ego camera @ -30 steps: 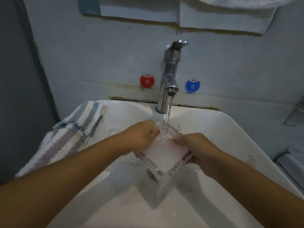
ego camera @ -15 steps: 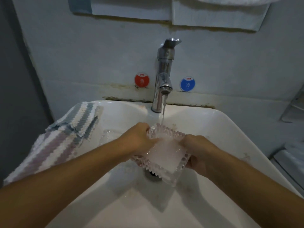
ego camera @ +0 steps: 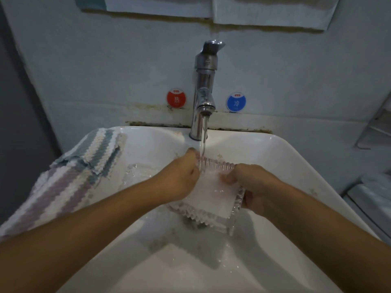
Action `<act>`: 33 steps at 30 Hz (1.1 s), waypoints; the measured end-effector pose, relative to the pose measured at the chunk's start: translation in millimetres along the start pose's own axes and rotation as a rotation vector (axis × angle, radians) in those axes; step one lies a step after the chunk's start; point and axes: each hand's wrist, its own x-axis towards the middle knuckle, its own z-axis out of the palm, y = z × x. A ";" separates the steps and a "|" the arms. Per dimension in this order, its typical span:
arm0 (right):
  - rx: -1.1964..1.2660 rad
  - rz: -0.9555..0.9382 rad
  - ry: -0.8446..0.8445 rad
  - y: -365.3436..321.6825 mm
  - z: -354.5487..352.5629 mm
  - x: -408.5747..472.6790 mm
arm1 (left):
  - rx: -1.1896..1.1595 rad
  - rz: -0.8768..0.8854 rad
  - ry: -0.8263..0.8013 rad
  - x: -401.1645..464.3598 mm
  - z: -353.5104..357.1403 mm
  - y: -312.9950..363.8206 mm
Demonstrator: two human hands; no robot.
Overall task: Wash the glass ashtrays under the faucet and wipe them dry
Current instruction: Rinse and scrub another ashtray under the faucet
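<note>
You hold the square glass ashtray [ego camera: 208, 193] over the sink [ego camera: 296, 157], under the faucet [ego camera: 204, 89] stream: left hand [ego camera: 179, 178] grips its left edge, right hand [ego camera: 251, 187] its right. Wet ribbed glass may slip and chip against the basin.

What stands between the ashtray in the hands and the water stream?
Nothing visible. Both hands, left and right, hold the ashtray over the sink, and water from the faucet already hits its far rim.
</note>
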 end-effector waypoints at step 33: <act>0.112 -0.075 0.082 -4.1 0.6 -2.4 | -0.302 -0.202 0.085 -2.2 6.9 -2.1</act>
